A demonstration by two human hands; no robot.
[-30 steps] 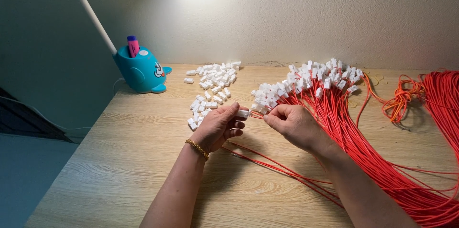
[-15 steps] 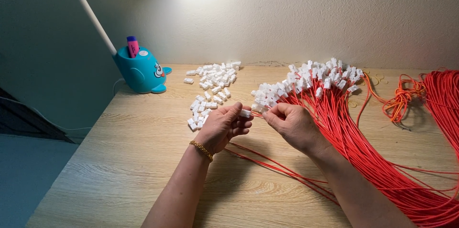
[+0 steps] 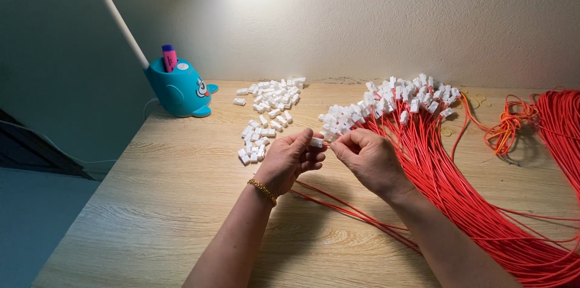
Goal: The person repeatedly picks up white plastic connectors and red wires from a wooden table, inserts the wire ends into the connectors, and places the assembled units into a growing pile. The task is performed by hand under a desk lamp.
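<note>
While left hand [image 3: 292, 158] pinched white connector [image 3: 316, 142] in fingers, right hand [image 3: 367, 156] fingers held red wire end against it, above table [image 3: 151, 203] centre. Judged well along: large fan of red wires [image 3: 435, 161] already capped white. Left to do: loose connector pile [image 3: 266, 116], uncapped red coil [image 3: 559, 125] at right. Blue lamp base [image 3: 178, 89] stood well apart; nothing blocked hands.

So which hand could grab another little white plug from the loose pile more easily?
Probably the left hand. It sits right beside the loose white connectors, while the right hand pinches a red wire over by the finished bundle.
</note>
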